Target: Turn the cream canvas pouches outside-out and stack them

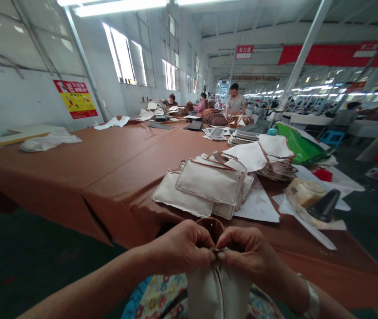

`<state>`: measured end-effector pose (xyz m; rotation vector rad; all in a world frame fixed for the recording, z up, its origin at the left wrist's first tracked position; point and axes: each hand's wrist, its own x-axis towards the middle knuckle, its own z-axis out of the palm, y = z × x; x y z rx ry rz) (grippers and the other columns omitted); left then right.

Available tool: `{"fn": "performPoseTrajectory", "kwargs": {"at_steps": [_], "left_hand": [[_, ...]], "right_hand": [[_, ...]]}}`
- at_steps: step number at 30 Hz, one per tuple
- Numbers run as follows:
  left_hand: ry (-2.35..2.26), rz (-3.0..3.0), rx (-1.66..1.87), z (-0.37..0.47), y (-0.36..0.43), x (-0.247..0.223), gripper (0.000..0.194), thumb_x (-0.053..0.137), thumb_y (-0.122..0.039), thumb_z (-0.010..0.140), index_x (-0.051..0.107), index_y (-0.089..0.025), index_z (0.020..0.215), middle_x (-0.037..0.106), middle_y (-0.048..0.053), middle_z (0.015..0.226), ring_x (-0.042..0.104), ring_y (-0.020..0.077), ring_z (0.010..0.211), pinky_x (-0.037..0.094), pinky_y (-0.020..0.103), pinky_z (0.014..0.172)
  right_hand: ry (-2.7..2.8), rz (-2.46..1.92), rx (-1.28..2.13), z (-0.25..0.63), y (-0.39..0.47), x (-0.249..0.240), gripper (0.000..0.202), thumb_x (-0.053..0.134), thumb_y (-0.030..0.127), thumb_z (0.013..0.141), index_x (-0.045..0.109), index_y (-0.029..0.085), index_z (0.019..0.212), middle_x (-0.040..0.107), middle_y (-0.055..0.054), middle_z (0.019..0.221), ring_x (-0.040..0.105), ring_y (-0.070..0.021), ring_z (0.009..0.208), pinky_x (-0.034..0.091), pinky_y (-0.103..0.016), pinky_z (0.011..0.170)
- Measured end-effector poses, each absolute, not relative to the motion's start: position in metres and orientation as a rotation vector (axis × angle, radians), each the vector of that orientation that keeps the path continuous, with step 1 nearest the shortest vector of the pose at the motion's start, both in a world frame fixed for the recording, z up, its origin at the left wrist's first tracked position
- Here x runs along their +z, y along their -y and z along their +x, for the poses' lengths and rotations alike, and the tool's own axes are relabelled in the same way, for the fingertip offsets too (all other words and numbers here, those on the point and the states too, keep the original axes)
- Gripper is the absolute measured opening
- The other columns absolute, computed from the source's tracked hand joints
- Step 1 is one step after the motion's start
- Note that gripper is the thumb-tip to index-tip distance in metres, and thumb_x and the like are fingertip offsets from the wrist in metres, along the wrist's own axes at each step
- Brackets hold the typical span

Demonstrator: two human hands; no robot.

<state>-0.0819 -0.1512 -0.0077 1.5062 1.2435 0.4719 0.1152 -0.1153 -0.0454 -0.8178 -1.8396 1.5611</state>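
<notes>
Low in the centre, my left hand [182, 247] and my right hand [250, 251] meet, thumbs and fingers pinched on the top edge of a pale cream piece [204, 290]. A dark seam runs down its middle, and it hangs over my patterned apron. Brown material [211, 225] curves up just behind my fingertips. Beyond my hands lies a pile of cream sewn pieces [209, 179] with brown edges, on the brown-covered table [109, 164].
More cream pieces [264, 153] and white sheets [258, 204] lie at the right. A tape roll [305, 191] and a black cone [325, 206] sit near the right edge. A green bag [300, 144] lies behind. People [235, 104] stand at the far end.
</notes>
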Motion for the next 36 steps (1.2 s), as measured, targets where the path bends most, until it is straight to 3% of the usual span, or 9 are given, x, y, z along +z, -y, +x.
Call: {"fn": "performPoseTrajectory", "kwargs": {"at_steps": [7, 10, 13, 16, 22, 25, 30, 32, 36], "left_hand": [[-1.252, 1.476, 0.515, -0.078, 0.156, -0.011, 0.013, 0.056, -0.020, 0.072, 0.065, -0.011, 0.071, 0.043, -0.005, 0.056, 0.032, 0.0065, 0.050, 0.020, 0.019, 0.044], [-1.119, 1.244, 0.562, -0.081, 0.157, -0.017, 0.018, 0.066, -0.027, 0.069, 0.066, -0.010, 0.076, 0.046, -0.004, 0.057, 0.033, 0.0069, 0.049, 0.023, 0.020, 0.045], [-0.983, 0.965, 0.644, -0.082, 0.157, -0.021, 0.038, 0.068, -0.048, 0.073, 0.063, -0.010, 0.076, 0.051, 0.000, 0.062, 0.038, 0.0083, 0.049, 0.029, 0.022, 0.047], [-0.973, 1.019, 0.601, -0.081, 0.156, -0.022, 0.050, 0.064, -0.061, 0.076, 0.055, -0.013, 0.068, 0.042, -0.004, 0.057, 0.030, 0.0068, 0.047, 0.023, 0.022, 0.045], [-1.057, 1.439, 0.505, -0.081, 0.157, -0.017, 0.045, 0.061, -0.055, 0.083, 0.057, -0.012, 0.069, 0.037, -0.005, 0.060, 0.029, 0.0084, 0.055, 0.023, 0.021, 0.048], [-1.086, 1.656, 0.498, -0.082, 0.157, -0.013, 0.036, 0.057, -0.043, 0.088, 0.065, -0.010, 0.077, 0.045, -0.003, 0.065, 0.038, 0.0105, 0.064, 0.030, 0.020, 0.054], [-1.108, 1.791, 0.471, -0.083, 0.155, -0.010, 0.028, 0.055, -0.035, 0.089, 0.067, -0.010, 0.083, 0.051, -0.002, 0.069, 0.041, 0.0103, 0.064, 0.032, 0.019, 0.053], [-1.106, 1.844, 0.477, -0.083, 0.155, -0.008, 0.027, 0.055, -0.033, 0.089, 0.066, -0.010, 0.082, 0.053, -0.001, 0.070, 0.042, 0.0105, 0.064, 0.034, 0.019, 0.055], [-1.117, 1.936, 0.481, -0.081, 0.155, -0.004, 0.027, 0.052, -0.031, 0.090, 0.066, -0.009, 0.082, 0.057, 0.001, 0.071, 0.047, 0.0115, 0.065, 0.038, 0.019, 0.059]], "right_hand": [[1.978, -0.520, 1.086, 0.116, 0.125, -0.048, 0.016, 0.056, 0.005, 0.079, 0.069, 0.015, 0.081, 0.058, -0.002, 0.073, 0.051, -0.0128, 0.065, 0.039, -0.022, 0.058], [2.149, -0.343, 0.771, 0.121, 0.127, -0.046, 0.019, 0.052, 0.003, 0.084, 0.067, 0.015, 0.086, 0.054, -0.003, 0.072, 0.047, -0.0119, 0.061, 0.033, -0.023, 0.054], [2.263, -0.277, 0.570, 0.126, 0.126, -0.046, 0.023, 0.051, 0.000, 0.083, 0.064, 0.016, 0.093, 0.053, -0.003, 0.071, 0.045, -0.0128, 0.060, 0.030, -0.026, 0.054], [2.306, -0.232, 0.465, 0.131, 0.124, -0.049, 0.024, 0.050, -0.001, 0.083, 0.061, 0.016, 0.097, 0.056, -0.004, 0.071, 0.044, -0.0134, 0.060, 0.029, -0.026, 0.054], [2.432, -0.227, 0.278, 0.134, 0.123, -0.048, 0.025, 0.049, 0.004, 0.083, 0.055, 0.020, 0.101, 0.059, -0.003, 0.069, 0.048, -0.0151, 0.058, 0.030, -0.027, 0.054], [2.437, -0.232, 0.289, 0.137, 0.126, -0.050, 0.033, 0.049, 0.004, 0.080, 0.049, 0.021, 0.109, 0.063, -0.004, 0.073, 0.056, -0.0179, 0.063, 0.038, -0.029, 0.059], [2.302, -0.460, 0.592, 0.149, 0.130, -0.047, 0.039, 0.058, 0.022, 0.085, 0.047, 0.019, 0.122, 0.065, -0.010, 0.095, 0.061, -0.0229, 0.084, 0.046, -0.032, 0.075], [2.225, -0.599, 0.878, 0.149, 0.127, -0.041, 0.022, 0.045, 0.026, 0.096, 0.054, 0.019, 0.115, 0.063, -0.007, 0.092, 0.060, -0.0193, 0.081, 0.046, -0.028, 0.073], [2.190, -0.679, 1.309, 0.143, 0.115, -0.028, 0.039, 0.037, 0.038, 0.101, 0.062, 0.015, 0.081, 0.057, -0.003, 0.077, 0.051, -0.0142, 0.068, 0.041, -0.025, 0.064]]}}
